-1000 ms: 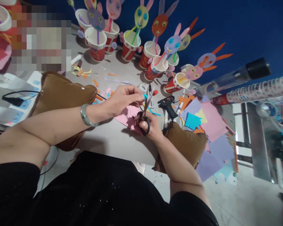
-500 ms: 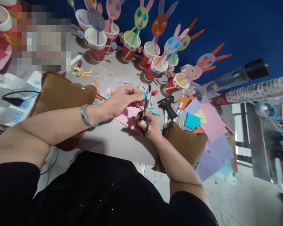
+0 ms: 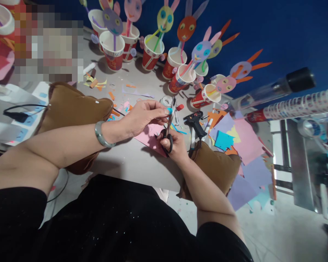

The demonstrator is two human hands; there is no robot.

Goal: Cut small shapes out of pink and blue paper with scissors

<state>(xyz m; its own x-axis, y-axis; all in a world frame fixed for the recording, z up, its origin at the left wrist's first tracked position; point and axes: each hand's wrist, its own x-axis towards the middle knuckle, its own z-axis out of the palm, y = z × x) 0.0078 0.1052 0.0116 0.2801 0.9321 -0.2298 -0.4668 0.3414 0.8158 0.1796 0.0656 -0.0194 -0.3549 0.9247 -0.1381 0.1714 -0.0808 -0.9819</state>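
Between thumb and fingertips, my left hand (image 3: 149, 115) pinches a small piece of blue paper (image 3: 169, 111). My right hand (image 3: 176, 145) is wrapped round the black handles of a pair of scissors (image 3: 170, 125), whose blades point up and away from me, right at the blue piece. Whether the blades are parted is hard to make out. Beneath both hands lies a pink paper sheet (image 3: 150, 136) on the table. A black glue gun (image 3: 196, 123) rests just right of the scissors, and a roll of clear tape (image 3: 166, 100) sits behind them.
Red paper cups (image 3: 152, 54) with rabbit faces on straws line the back. Brown cushions lie left (image 3: 76, 105) and right (image 3: 215, 165) of my hands. Coloured paper (image 3: 248, 145) is piled at right, beside a long stack of cups (image 3: 297, 105). A power strip (image 3: 30, 116) is at left.
Almost nothing differs. The view has shifted very slightly, and both hands keep the same hold on the blue paper and the scissors.
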